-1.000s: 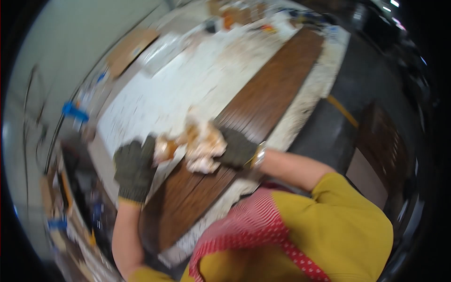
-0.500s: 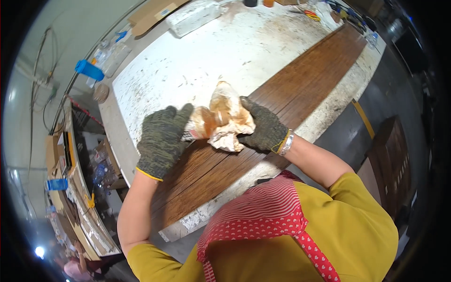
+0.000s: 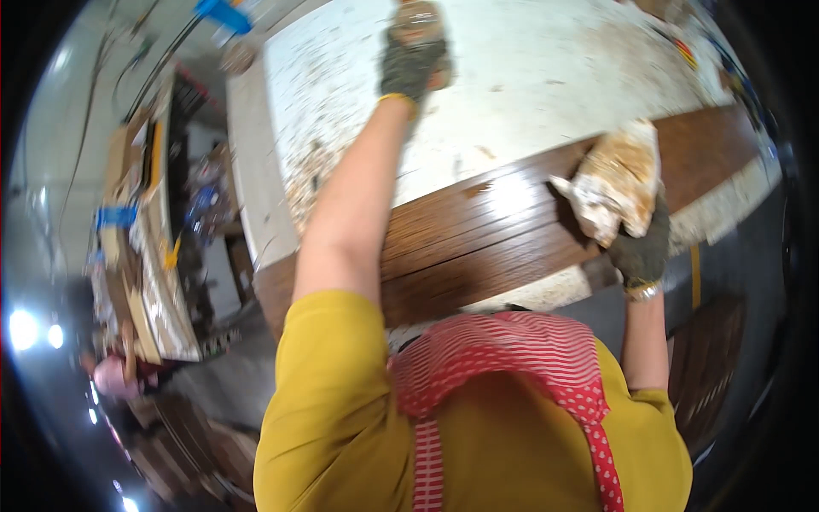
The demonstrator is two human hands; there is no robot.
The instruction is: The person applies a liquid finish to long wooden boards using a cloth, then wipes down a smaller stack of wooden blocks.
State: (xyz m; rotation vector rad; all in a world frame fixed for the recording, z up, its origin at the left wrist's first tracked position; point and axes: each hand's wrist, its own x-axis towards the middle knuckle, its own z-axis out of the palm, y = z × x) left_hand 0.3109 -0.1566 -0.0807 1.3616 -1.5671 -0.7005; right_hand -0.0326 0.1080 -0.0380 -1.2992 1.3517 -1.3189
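My left hand (image 3: 411,68), in a dark green knit glove with a yellow cuff, reaches far across the white table. It is closed around a plastic bottle (image 3: 419,21) with brownish stains, partly cut off by the picture's top edge. At the right, my right hand (image 3: 646,247), gloved alike, grips a crumpled white rag (image 3: 621,175) with orange-brown stains. The rag lies against a long dark brown wooden board (image 3: 461,247) and hides most of my fingers. Light glints off a wet-looking patch on the board, left of the rag.
The board runs along the near edge of the stained white table (image 3: 503,94). A blue container (image 3: 223,14) and a brown roll (image 3: 238,58) are at the far left. Colored-handled tools (image 3: 685,53) lie far right. Left stands a cluttered shelf (image 3: 183,256); another person (image 3: 119,371) is beyond it.
My hands have moved apart. The left has carried the bottle away from the rag to the table's far side; the right has taken the rag rightward along the board. The view has shifted.
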